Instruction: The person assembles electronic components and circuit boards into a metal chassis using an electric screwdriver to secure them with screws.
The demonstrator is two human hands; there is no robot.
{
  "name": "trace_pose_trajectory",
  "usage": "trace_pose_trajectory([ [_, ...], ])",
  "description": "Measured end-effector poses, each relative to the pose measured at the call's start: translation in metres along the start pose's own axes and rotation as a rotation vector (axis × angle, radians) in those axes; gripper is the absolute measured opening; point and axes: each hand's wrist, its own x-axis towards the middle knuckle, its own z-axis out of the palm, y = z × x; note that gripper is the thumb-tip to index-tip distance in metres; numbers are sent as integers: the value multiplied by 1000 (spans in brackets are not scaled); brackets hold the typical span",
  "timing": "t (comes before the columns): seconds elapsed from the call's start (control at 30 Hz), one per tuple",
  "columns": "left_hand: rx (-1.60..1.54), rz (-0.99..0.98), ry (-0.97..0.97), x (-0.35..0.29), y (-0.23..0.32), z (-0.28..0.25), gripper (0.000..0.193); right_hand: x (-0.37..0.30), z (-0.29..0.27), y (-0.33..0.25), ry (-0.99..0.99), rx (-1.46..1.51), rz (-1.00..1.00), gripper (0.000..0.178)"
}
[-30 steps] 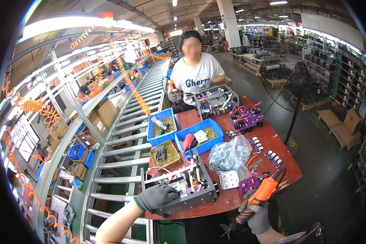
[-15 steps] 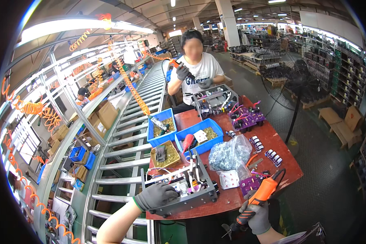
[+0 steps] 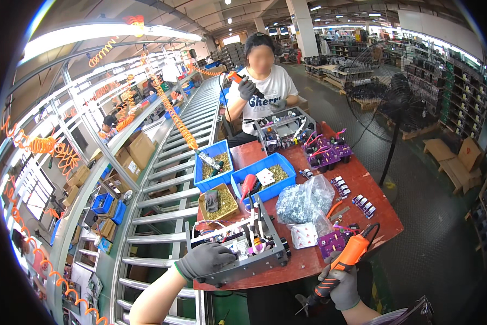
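My left hand (image 3: 206, 262), in a grey glove, lies over the near wall of an open black metal chassis (image 3: 254, 264). Its fingers are bent inward over the wall, and the fingertips are partly hidden. White parts, wires and boards fill the chassis. Over the table's near right edge, my right hand (image 3: 343, 290), gloved too, is closed around an orange-and-black power screwdriver (image 3: 349, 253). The tool's bit end points down and left, off the table and away from the chassis. A purple circuit board (image 3: 330, 245) lies just beyond this tool.
Blue bins (image 3: 280, 187) and a cardboard tray (image 3: 225, 207) hold small brass-coloured screws. A red-handled tool (image 3: 248, 185) leans there. A plastic bag (image 3: 304, 205) of metal parts sits mid-table. Across, a co-worker (image 3: 265, 92) holds another driver by a second chassis (image 3: 287, 132). A roller conveyor (image 3: 159, 219) runs along the left.
The view has shifted slightly. Both my hands keep almost the same places on the chassis and the power screwdriver. The co-worker's raised driver has moved a little.
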Motion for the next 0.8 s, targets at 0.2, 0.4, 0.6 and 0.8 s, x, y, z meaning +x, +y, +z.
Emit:
trace_pose_trajectory([
  [0.2, 148, 79, -23, -4, 3, -2, 40, 1, -6, 4, -26, 8, -6, 46],
  [0.4, 174, 94, -50, -2, -2, 0, 44, 2, -9, 5, -40, 70, 3, 50],
  [0.6, 128, 82, -1, -6, -6, 5, 53, -3, -3, 2, 17, 33, 13, 49],
  [0.8, -114, -24, 236, -4, -12, 20, 16, -5, -10, 8, 25, -28, -34, 55],
])
